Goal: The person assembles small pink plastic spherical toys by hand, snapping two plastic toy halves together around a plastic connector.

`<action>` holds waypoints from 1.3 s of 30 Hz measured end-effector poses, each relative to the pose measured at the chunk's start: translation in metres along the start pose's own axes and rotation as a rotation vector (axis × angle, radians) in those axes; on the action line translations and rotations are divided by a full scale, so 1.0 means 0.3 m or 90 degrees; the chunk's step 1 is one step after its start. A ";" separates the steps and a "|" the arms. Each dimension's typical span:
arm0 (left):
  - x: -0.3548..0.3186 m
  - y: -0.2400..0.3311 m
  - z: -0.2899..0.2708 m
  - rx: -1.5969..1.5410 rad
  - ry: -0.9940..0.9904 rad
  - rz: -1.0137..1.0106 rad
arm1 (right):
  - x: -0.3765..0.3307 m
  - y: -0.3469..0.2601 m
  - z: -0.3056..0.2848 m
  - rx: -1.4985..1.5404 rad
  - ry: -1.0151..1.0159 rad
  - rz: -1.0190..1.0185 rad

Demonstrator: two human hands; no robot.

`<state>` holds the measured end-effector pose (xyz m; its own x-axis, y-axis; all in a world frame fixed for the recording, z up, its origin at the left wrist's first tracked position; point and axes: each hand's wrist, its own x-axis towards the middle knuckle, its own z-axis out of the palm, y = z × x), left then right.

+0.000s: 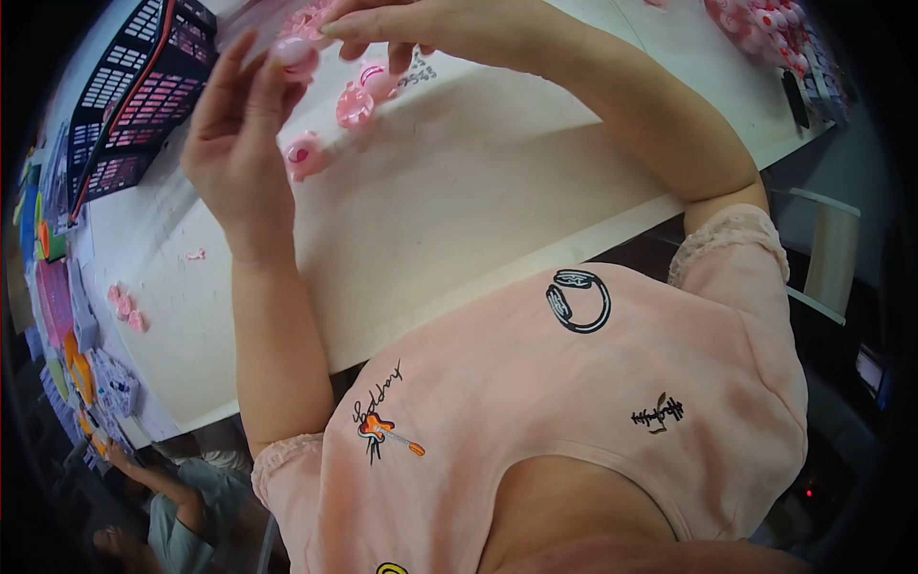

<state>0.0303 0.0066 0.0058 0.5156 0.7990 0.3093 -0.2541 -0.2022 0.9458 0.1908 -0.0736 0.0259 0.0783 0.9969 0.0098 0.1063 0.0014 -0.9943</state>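
My left hand (239, 153) is raised over the table at the upper left, its thumb and fingers pinching a glossy pink round plastic toy part (295, 57). From the right reaches my right hand (430, 31), bent fingers closed at the same part's upper right edge; their grip is partly hidden. Just below the hands lie a pink toy part with a darker curved mark (378, 80), a frilled pink piece (355, 103) and another pink round part (304, 156). Small grey metal bits, perhaps screws (419, 71), are scattered beside them. More pink parts (308, 19) sit beyond my hands.
A dark plastic basket (129, 105) stands at the left. Small pink pieces (126, 308) lie on the white table (459, 182). A heap of red and pink parts (765, 33) is at the far right, near a black object (795, 99). Another person (186, 497) sits at lower left.
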 end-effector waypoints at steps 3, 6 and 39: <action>0.013 -0.016 -0.019 -0.130 0.008 -0.095 | -0.008 0.005 0.010 -0.075 -0.007 -0.070; 0.027 -0.040 -0.064 -0.209 -0.061 -0.166 | -0.013 -0.019 0.044 -0.179 0.039 -0.075; 0.057 0.047 -0.139 -0.250 -0.044 -0.229 | 0.205 0.113 -0.043 -0.763 0.079 -0.315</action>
<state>0.0014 0.0410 0.0202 0.6758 0.7371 -0.0087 -0.3314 0.3144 0.8896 0.2118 -0.0133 -0.0059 -0.1398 0.8969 0.4195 0.9584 0.2291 -0.1703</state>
